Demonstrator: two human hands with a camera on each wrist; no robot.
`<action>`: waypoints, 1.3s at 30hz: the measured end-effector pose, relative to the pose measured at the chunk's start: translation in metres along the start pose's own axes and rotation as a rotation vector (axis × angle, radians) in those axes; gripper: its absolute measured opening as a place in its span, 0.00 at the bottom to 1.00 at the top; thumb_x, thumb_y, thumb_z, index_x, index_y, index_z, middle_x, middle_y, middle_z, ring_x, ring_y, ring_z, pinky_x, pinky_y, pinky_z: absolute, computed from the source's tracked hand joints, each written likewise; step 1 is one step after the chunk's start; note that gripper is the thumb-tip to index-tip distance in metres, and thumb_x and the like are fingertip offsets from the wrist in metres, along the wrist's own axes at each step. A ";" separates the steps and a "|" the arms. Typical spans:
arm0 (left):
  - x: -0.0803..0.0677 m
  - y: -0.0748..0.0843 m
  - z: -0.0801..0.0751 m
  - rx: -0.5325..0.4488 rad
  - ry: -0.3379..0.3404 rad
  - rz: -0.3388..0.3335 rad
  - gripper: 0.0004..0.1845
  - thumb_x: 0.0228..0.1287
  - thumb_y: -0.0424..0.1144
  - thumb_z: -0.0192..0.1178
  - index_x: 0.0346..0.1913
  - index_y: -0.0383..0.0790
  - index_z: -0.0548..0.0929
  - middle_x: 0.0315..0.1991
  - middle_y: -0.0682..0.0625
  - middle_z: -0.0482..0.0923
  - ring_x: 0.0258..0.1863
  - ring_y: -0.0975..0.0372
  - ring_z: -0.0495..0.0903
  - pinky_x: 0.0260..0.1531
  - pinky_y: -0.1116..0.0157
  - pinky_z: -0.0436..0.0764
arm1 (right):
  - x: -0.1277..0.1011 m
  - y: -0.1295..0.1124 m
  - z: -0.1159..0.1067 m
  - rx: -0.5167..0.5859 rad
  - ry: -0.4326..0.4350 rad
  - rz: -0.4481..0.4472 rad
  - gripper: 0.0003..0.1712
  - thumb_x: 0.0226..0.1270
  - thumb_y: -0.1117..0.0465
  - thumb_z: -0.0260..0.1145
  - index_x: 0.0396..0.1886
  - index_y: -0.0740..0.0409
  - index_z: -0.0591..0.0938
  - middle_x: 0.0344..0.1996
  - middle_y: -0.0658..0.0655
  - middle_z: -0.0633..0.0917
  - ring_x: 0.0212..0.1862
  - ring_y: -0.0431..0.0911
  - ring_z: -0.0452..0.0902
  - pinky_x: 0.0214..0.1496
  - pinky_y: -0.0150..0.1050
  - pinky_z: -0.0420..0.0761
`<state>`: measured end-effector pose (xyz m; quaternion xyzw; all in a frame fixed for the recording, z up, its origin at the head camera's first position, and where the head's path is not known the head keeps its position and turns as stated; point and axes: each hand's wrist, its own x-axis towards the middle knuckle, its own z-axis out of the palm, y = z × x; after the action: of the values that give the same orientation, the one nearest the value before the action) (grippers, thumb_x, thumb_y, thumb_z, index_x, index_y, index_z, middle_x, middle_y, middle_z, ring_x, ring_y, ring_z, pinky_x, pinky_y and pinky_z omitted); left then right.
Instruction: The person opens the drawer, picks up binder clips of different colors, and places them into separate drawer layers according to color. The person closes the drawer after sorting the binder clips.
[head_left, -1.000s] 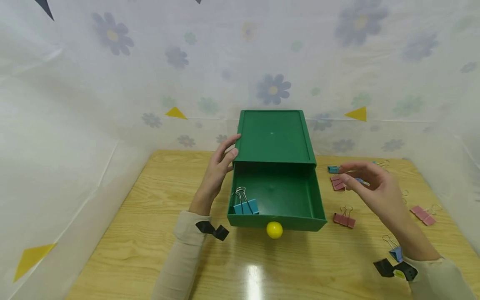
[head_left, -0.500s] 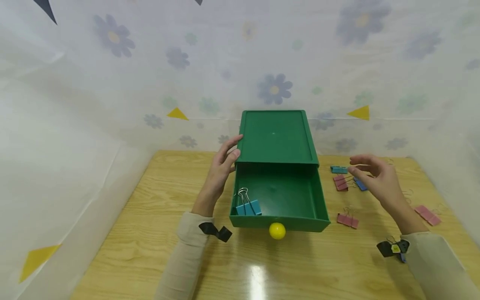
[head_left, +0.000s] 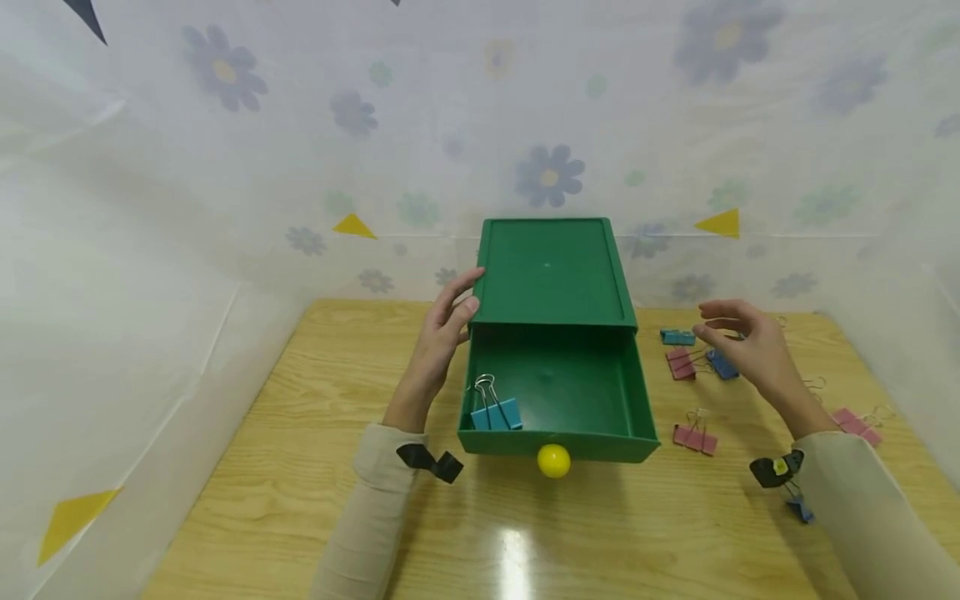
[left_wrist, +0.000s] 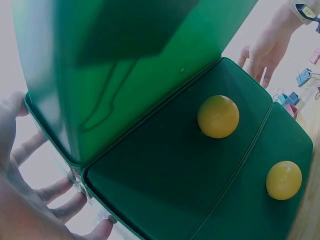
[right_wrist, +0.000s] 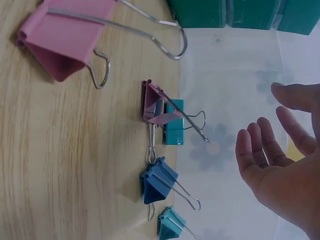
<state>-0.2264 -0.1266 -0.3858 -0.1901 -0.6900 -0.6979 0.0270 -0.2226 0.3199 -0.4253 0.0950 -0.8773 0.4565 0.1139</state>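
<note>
A green drawer cabinet (head_left: 551, 271) stands mid-table with its top drawer (head_left: 573, 387) pulled out. Inside that drawer's front left corner lies a light blue binder clip (head_left: 496, 415). My left hand (head_left: 433, 346) rests against the cabinet's left side; its fingers (left_wrist: 55, 190) are spread in the left wrist view. Right of the cabinet, my right hand (head_left: 753, 350) hovers over binder clips, fingers loosely bent, nothing between them. Nearest it are a teal binder clip (head_left: 678, 337), a pink binder clip (head_left: 681, 364) and a blue binder clip (head_left: 723, 364).
More clips lie to the right: a pink binder clip (head_left: 695, 438) beside the drawer, another pink binder clip (head_left: 851, 423) partly behind the sleeve, and a blue binder clip (head_left: 799, 508) nearer. A yellow knob (head_left: 553, 461) juts from the drawer front. A patterned curtain (head_left: 420, 150) hangs behind the table.
My right hand has drawn back slightly up and to the right, uncovering more of the blue and teal clips. My left hand stays on the cabinet's side.
</note>
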 end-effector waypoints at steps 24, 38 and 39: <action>-0.001 0.000 -0.003 -0.001 0.019 0.004 0.26 0.77 0.52 0.51 0.75 0.58 0.71 0.74 0.57 0.63 0.71 0.55 0.66 0.62 0.34 0.66 | 0.038 0.036 0.017 -0.068 -0.262 0.126 0.31 0.75 0.57 0.66 0.70 0.69 0.71 0.66 0.76 0.71 0.66 0.72 0.66 0.60 0.67 0.72; -0.002 -0.001 -0.001 0.009 0.023 0.022 0.26 0.77 0.51 0.50 0.75 0.56 0.71 0.74 0.55 0.63 0.71 0.53 0.67 0.62 0.34 0.67 | 0.046 0.043 0.025 -0.143 -0.348 0.189 0.30 0.77 0.59 0.64 0.70 0.72 0.69 0.67 0.80 0.68 0.68 0.73 0.64 0.64 0.69 0.69; -0.002 0.000 -0.001 0.009 0.023 0.024 0.27 0.77 0.51 0.50 0.75 0.56 0.71 0.74 0.55 0.63 0.71 0.53 0.67 0.62 0.34 0.68 | 0.047 0.043 0.025 -0.146 -0.348 0.193 0.30 0.77 0.59 0.64 0.70 0.73 0.70 0.67 0.80 0.68 0.67 0.73 0.64 0.63 0.69 0.69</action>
<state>-0.2246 -0.1279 -0.3869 -0.1900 -0.6905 -0.6965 0.0440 -0.2819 0.3206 -0.4597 0.0793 -0.9194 0.3774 -0.0769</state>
